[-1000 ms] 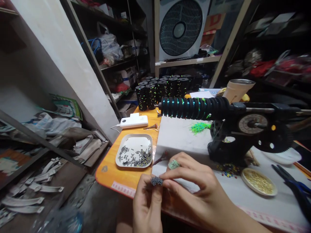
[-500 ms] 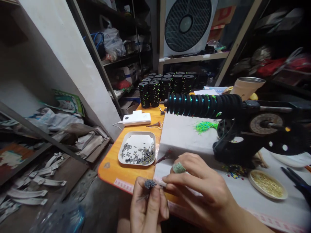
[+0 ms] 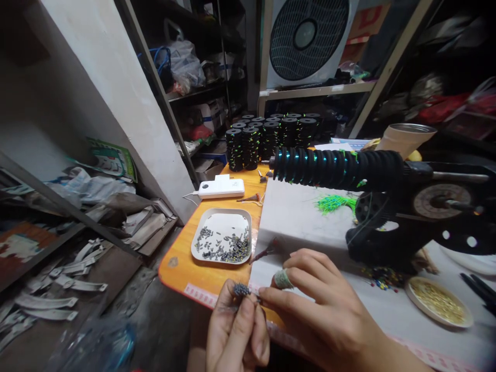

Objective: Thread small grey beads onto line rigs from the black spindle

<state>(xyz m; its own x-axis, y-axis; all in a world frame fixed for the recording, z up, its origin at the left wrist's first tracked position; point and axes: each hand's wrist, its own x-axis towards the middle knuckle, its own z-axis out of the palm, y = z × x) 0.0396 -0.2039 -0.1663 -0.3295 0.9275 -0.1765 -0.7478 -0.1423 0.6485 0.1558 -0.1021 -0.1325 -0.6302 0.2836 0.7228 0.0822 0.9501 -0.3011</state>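
My left hand (image 3: 236,333) is closed round a small bundle of grey-tipped pieces (image 3: 241,290), whose ends stick up above my fingers. My right hand (image 3: 321,305) reaches in from the right and pinches at the bundle's top with thumb and forefinger; a greenish wrap (image 3: 283,279) covers one fingertip. Both hands hover over the near edge of the orange table (image 3: 186,268). Just beyond them lies a white tray (image 3: 222,243) with several loose grey pieces.
A black winding machine (image 3: 406,206) carries a row of black spools (image 3: 333,168) above a white mat (image 3: 294,217). Stacked black spools (image 3: 267,137), a white power bank (image 3: 220,188), a dish of yellow beads (image 3: 439,302) and green threads (image 3: 333,203) stand around. Cluttered shelves rise at the left.
The view has shifted slightly, so everything sits a little further right. My left hand has sunk lower with the bundle; my right fingers stay pinched at its top.
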